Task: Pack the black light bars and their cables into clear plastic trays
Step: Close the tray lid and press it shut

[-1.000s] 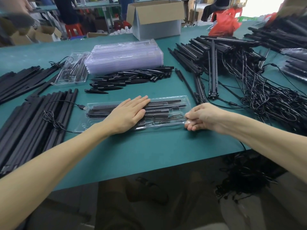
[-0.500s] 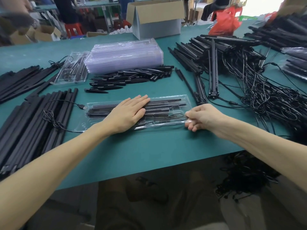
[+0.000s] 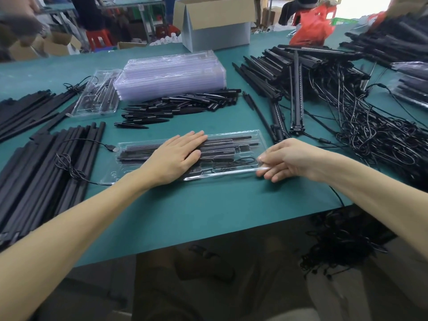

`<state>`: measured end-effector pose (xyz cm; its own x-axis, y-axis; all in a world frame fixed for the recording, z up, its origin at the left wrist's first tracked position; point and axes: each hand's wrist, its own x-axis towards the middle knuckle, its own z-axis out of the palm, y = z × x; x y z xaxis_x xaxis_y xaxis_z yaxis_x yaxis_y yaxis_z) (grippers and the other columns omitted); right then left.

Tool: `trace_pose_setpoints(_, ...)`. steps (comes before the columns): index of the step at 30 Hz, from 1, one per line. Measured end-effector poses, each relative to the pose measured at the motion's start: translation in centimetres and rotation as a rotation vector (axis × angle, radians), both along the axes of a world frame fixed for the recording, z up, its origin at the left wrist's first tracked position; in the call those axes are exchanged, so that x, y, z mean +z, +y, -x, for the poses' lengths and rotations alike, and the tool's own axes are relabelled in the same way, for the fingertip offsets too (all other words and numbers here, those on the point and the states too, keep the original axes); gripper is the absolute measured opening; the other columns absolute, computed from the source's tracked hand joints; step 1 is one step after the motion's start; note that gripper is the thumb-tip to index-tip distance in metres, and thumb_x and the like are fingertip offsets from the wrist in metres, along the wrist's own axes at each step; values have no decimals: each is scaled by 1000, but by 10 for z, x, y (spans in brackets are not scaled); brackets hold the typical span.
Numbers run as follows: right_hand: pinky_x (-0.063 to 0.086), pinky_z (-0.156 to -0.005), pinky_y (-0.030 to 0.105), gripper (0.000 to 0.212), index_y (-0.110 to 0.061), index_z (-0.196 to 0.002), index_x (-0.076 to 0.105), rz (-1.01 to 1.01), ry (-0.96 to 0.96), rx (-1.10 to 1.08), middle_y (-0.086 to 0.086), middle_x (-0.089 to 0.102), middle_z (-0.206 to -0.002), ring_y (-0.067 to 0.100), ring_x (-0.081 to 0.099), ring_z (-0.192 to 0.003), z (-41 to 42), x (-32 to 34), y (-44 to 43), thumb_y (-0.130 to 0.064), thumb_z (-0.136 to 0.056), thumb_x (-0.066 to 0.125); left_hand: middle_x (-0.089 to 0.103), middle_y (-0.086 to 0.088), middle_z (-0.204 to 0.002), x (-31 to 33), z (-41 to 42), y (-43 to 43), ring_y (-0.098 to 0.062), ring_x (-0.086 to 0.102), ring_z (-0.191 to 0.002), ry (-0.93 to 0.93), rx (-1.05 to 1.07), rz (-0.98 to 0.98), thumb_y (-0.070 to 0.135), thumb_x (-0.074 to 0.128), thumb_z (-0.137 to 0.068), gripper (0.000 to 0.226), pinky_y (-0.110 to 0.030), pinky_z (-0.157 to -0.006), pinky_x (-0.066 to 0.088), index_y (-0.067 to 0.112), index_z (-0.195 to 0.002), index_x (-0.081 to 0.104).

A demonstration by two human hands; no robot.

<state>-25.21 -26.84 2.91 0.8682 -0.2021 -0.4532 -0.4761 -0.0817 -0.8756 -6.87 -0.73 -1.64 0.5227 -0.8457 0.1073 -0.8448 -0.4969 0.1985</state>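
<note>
No text or label can be read anywhere.

Cardboard box (image 3: 215, 26), red bag (image 3: 312, 28)

I'm looking at a factory packing floor, def. production-line stuff. Long bench w/ green mat (image 3: 208, 212), bulk piles of identical black light bars (image 3: 46, 172) on the left, a huge tangle of cables (image 3: 382, 140) on the right, and a nested stack of clear trays (image 3: 171, 75) mid-bench. Open cardboard box (image 3: 215, 22) at the far edge. Behind it, more cartons (image 3: 55, 45), a red stool (image 3: 99, 38) and other work benches.
</note>
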Motion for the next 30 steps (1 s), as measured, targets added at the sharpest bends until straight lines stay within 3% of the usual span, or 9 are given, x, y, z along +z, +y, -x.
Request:
trace_pose_setpoints(6,51,-46,20,11,1,-102,64,66,16,-45,21,76,-86,11,61,-49,-1,3,6,-8,-96,64,14,22,-164,0,0,0,3,8,-151,14,0,3,50,21,-104,55,-28,-125,5,39,-158,21)
trace_pose_setpoints(13,55,-50,23,13,5,-104,63,42,0,-93,25,74,-86,17,67,-55,0,1,9,-4,-95,64,21,16,-164,1,-3,-3,-2,15,-152,35,-10,36,38,33,-108,49,-37,-125,12,33,-157,28)
trace_pose_setpoints(30,56,-53,21,18,7,-107,65,-53,-5,-60,25,74,-94,15,69,-59,2,0,5,-5,-94,66,20,15,-165,3,1,-1,-4,15,-152,22,-10,20,36,32,-109,49,-37,-125,12,32,-158,27)
